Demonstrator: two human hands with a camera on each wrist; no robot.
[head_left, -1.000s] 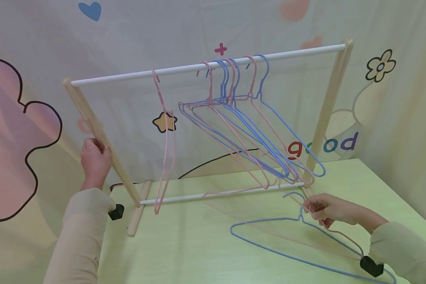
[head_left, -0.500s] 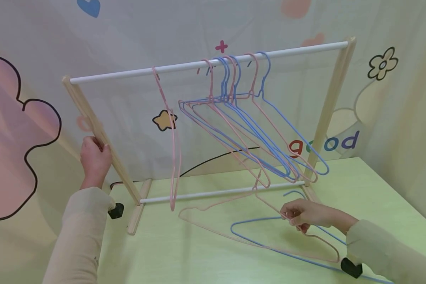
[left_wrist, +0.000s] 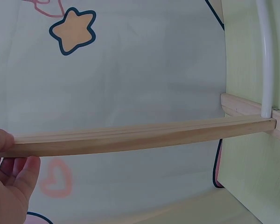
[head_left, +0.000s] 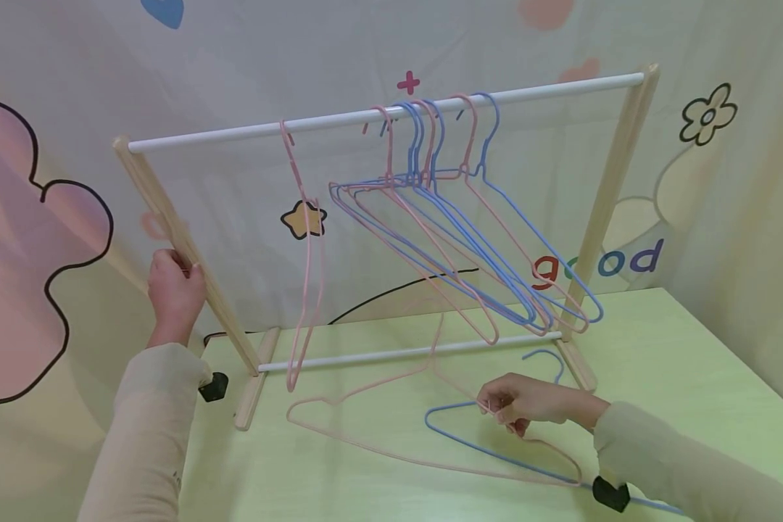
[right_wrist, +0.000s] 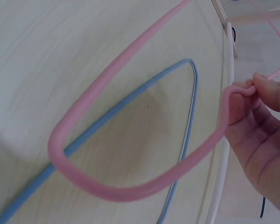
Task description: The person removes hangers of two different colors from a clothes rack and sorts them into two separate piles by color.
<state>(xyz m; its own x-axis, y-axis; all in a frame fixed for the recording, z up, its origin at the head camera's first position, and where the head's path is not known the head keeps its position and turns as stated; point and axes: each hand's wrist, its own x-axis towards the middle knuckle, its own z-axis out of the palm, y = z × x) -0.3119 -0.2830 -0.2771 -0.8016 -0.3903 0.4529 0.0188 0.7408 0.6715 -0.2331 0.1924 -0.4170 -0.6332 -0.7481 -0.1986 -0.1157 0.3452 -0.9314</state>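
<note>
- My right hand point(head_left: 528, 402) pinches 1 pink hanger point(head_left: 365, 446) just above the table point(head_left: 678, 362).
- 1 blue hanger point(head_left: 457, 435) lies under it.
- Left hand point(head_left: 172, 293) grips the rack point(head_left: 163, 210) post.
- On the rail: 4 pink, 3 blue, approx.

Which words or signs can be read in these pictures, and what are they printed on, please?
"good", in coloured letters, on the backdrop cloth, behind the rack's right post.
"+", a pink plus sign, on the same cloth above the top rail.
No other text shows; the rest are drawings.

Thin pink wire hanger point(head_left: 391, 428), tilted over the table
</note>
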